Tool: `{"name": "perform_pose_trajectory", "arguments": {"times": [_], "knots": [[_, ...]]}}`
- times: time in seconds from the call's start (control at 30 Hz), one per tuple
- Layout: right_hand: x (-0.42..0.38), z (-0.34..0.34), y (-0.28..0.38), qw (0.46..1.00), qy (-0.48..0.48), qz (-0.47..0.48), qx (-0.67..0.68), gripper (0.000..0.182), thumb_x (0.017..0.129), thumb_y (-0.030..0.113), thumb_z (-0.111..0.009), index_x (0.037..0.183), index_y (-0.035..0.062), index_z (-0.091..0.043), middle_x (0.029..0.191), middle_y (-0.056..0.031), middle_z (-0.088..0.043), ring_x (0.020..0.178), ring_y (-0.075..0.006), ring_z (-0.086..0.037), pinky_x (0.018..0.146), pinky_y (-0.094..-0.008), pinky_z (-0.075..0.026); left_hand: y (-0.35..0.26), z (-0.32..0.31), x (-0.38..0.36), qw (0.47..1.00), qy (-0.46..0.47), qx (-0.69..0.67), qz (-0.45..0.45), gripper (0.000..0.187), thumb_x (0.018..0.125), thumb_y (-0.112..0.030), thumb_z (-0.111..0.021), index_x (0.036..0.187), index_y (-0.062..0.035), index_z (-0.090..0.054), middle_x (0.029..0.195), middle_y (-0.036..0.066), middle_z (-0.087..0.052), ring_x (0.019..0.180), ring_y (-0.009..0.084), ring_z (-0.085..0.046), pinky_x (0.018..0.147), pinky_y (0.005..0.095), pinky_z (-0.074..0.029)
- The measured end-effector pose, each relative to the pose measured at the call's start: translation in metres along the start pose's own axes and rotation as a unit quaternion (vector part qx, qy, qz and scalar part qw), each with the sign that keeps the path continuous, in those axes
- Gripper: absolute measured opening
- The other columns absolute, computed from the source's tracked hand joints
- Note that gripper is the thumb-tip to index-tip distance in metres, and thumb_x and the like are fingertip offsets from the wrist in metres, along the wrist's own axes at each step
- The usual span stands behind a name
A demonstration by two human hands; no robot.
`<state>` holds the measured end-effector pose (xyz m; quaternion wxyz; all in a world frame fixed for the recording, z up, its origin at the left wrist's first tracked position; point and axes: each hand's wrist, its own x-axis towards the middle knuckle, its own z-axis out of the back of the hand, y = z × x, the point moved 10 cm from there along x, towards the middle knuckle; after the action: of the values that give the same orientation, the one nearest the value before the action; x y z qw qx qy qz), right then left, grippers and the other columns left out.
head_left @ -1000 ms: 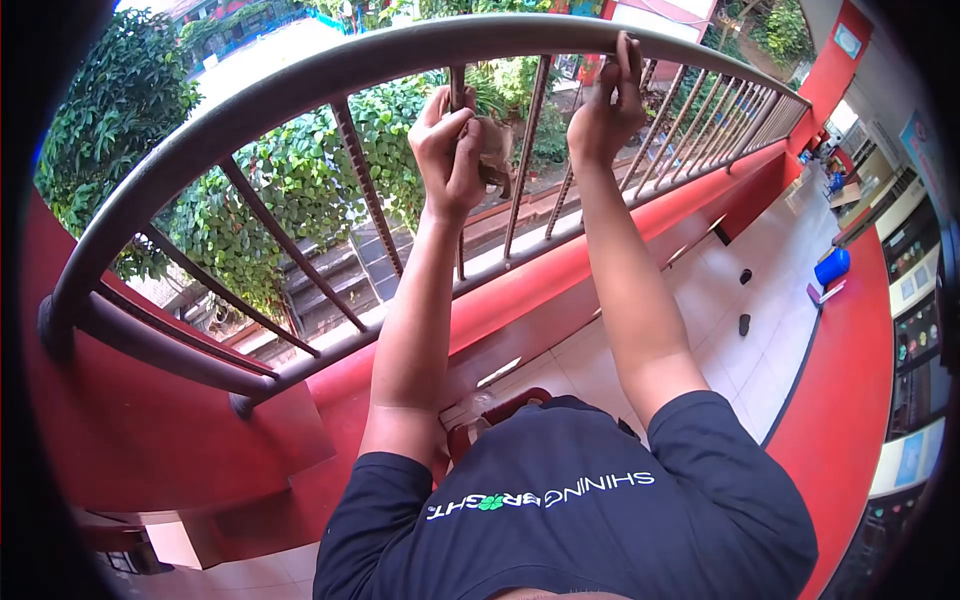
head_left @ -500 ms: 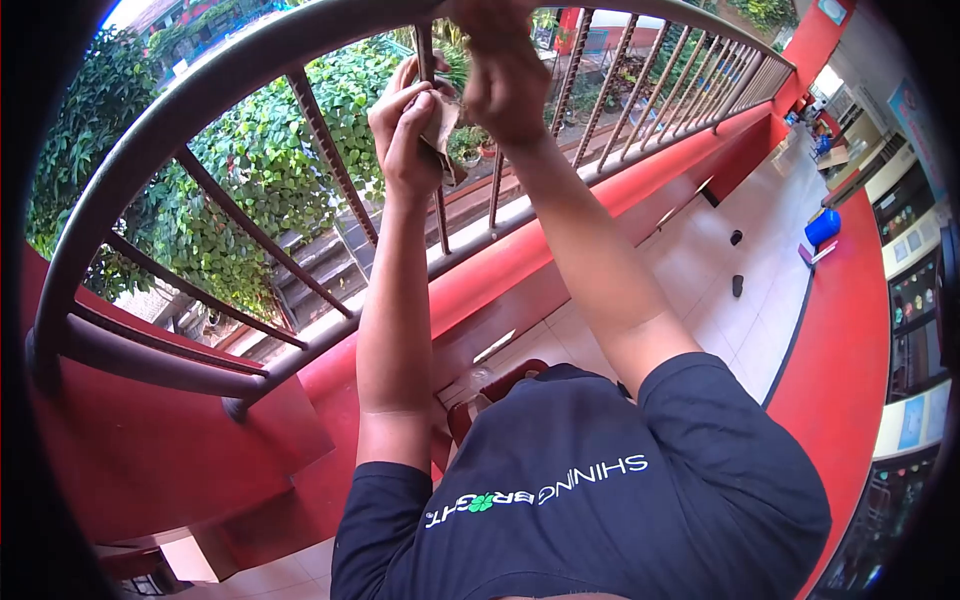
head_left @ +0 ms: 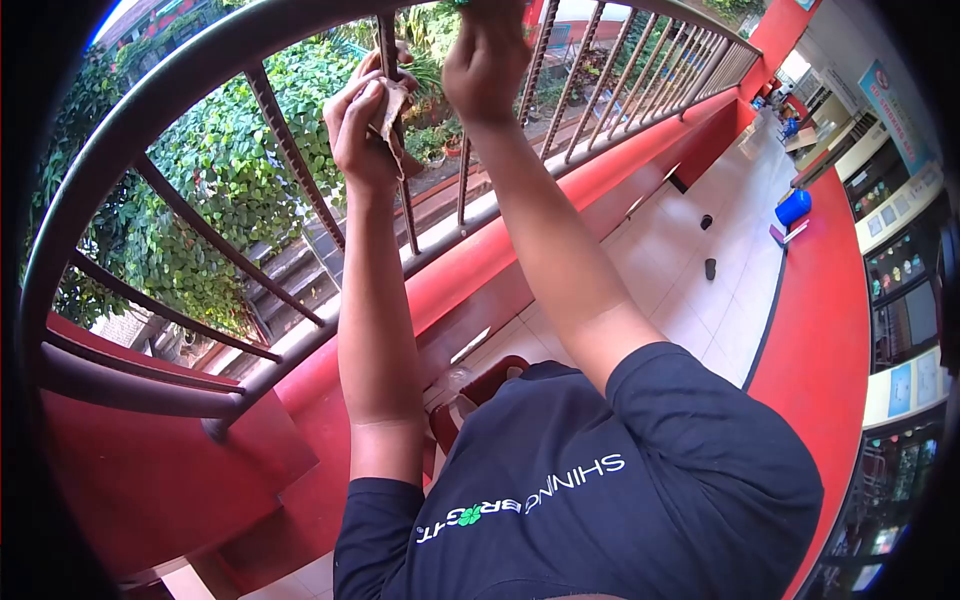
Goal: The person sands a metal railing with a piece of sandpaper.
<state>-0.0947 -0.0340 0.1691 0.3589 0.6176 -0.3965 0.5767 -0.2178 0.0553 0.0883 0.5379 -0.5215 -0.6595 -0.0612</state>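
My left hand [head_left: 358, 125] is closed around an upright bar [head_left: 388, 45] of a dark metal railing. Pinched against that bar is a worn, folded brownish-grey sheet [head_left: 395, 108], with its lower end hanging free. My right hand [head_left: 488, 70] is raised at the top rail [head_left: 290, 28], fingers curled into a fist. The frame's upper edge cuts off its fingertips, and I cannot tell what it holds; a speck of green shows there.
Below the railing runs a red ledge [head_left: 440, 300]. Leafy plants [head_left: 230, 160] grow beyond the bars. A red chair [head_left: 445, 425] is in front of me. Dark slippers [head_left: 710, 269] lie on the tiled floor [head_left: 660, 290], and a blue bucket [head_left: 793, 207] stands farther right.
The view has shifted, so the railing and both arms appear farther left. My left hand still grips the sheet at the bar; my right hand stays raised at the top rail.
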Motion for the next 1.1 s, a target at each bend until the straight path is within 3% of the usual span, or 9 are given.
{"name": "perform_pose_trajectory", "arguments": {"times": [0.1, 0.23, 0.3, 0.43, 0.63, 0.73, 0.83, 0.97, 1.1], "knots": [[-0.009, 0.021, -0.025, 0.983, -0.127, -0.13, -0.027, 0.052, 0.092, -0.006, -0.049, 0.142, 0.0033, -0.057, 0.146, -0.0214, -0.055, 0.143, -0.0418, -0.042, 0.12, -0.0496, -0.035, 0.003, 0.003, 0.002, 1.0, 0.001, 0.007, 0.002, 0.058, 0.09, -0.023, -0.051, 0.127, 0.0216, -0.052, 0.122, 0.025, -0.058, 0.091, 0.0211, -0.057, 0.076, 0.0285, -0.044], [-0.02, -0.009, 0.048, 0.926, 0.008, 0.362, -0.111, 0.043, 0.104, 0.001, -0.046, 0.147, 0.0013, -0.051, 0.153, -0.0206, -0.048, 0.146, -0.0395, -0.038, 0.12, -0.0447, -0.034, -0.002, 0.002, 0.003, 0.999, -0.001, 0.03, -0.022, 0.062, 0.089, -0.023, -0.051, 0.131, 0.0217, -0.05, 0.12, 0.024, -0.06, 0.091, 0.0209, -0.058, 0.076, 0.0282, -0.043], [-0.013, 0.021, -0.03, 0.986, -0.104, -0.13, 0.009, 0.043, 0.103, -0.001, -0.046, 0.144, 0.0003, -0.054, 0.152, -0.0205, -0.05, 0.145, -0.0417, -0.038, 0.121, -0.0458, -0.033, 0.0, 0.001, 0.001, 0.999, 0.008, 0.028, -0.022, 0.063, 0.088, -0.023, -0.051, 0.132, 0.0217, -0.05, 0.12, 0.024, -0.06, 0.091, 0.0209, -0.058, 0.077, 0.0283, -0.043], [-0.021, -0.011, 0.026, 0.987, 0.103, 0.116, 0.045, 0.048, 0.095, -0.005, -0.052, 0.142, 0.0032, -0.058, 0.148, -0.019, -0.054, 0.143, -0.0428, -0.041, 0.12, -0.0474, -0.035, -0.002, 0.002, 0.001, 0.999, -0.026, 0.022, -0.028, 0.063, 0.089, -0.024, -0.051, 0.133, 0.022, -0.049, 0.119, 0.024, -0.061, 0.092, 0.0209, -0.058, 0.077, 0.0287, -0.044], [-0.012, 0.013, 0.001, 0.998, -0.06, 0.017, -0.023, 0.044, 0.099, 0.001, -0.048, 0.142, 0.0027, -0.058, 0.147, -0.0197, -0.055, 0.14, -0.0366, -0.049, 0.119, -0.0466, -0.037, 0.005, 0.016, -0.004, 0.934, -0.04, 0.313, -0.167, 0.048, 0.091, -0.023, -0.052, 0.115, 0.0169, -0.063, 0.111, 0.022, -0.066, 0.091, 0.0225, -0.064, 0.079, 0.029, -0.05], [-0.023, -0.014, 0.032, 0.973, 0.166, 0.163, 0.004, 0.047, 0.091, 0.004, -0.056, 0.138, 0.0028, -0.061, 0.14, -0.0182, -0.062, 0.135, -0.0329, -0.056, 0.118, -0.049, -0.038, 0.028, 0.033, 0.004, 0.998, -0.059, -0.002, 0.028, 0.039, 0.092, -0.019, -0.052, 0.108, 0.0136, -0.067, 0.105, 0.021, -0.069, 0.091, 0.0227, -0.068, 0.082, 0.031, -0.055], [-0.018, 0.03, -0.036, 0.988, -0.119, -0.094, 0.003, 0.05, 0.093, 0.005, -0.053, 0.143, 0.0029, -0.057, 0.141, -0.0198, -0.06, 0.137, -0.037, -0.053, 0.117, -0.0507, -0.038, 0.012, 0.018, 0.007, 0.977, -0.012, 0.192, -0.086, 0.035, 0.093, -0.017, -0.054, 0.107, 0.0119, -0.068, 0.106, 0.021, -0.069, 0.091, 0.0228, -0.068, 0.081, 0.0308, -0.055], [-0.021, -0.005, 0.024, 0.991, 0.078, 0.109, -0.009, 0.048, 0.098, -0.001, -0.046, 0.144, 0.0018, -0.054, 0.143, -0.022, -0.058, 0.139, -0.038, -0.05, 0.116, -0.0441, -0.042, -0.025, -0.008, -0.018, 0.87, -0.014, 0.352, -0.346, 0.03, 0.095, -0.016, -0.057, 0.103, 0.0094, -0.07, 0.112, 0.023, -0.068, 0.093, 0.0242, -0.068, 0.078, 0.0317, -0.056], [-0.006, 0.027, -0.033, 0.982, -0.14, -0.099, -0.075, 0.044, 0.102, -0.001, -0.045, 0.145, 0.0024, -0.054, 0.147, -0.0229, -0.053, 0.142, -0.0365, -0.045, 0.117, -0.0429, -0.04, -0.012, -0.002, -0.001, 0.921, 0.002, 0.334, -0.199, 0.031, 0.095, -0.017, -0.056, 0.103, 0.0105, -0.069, 0.111, 0.023, -0.068, 0.093, 0.0233, -0.068, 0.078, 0.0313, -0.056]]}}
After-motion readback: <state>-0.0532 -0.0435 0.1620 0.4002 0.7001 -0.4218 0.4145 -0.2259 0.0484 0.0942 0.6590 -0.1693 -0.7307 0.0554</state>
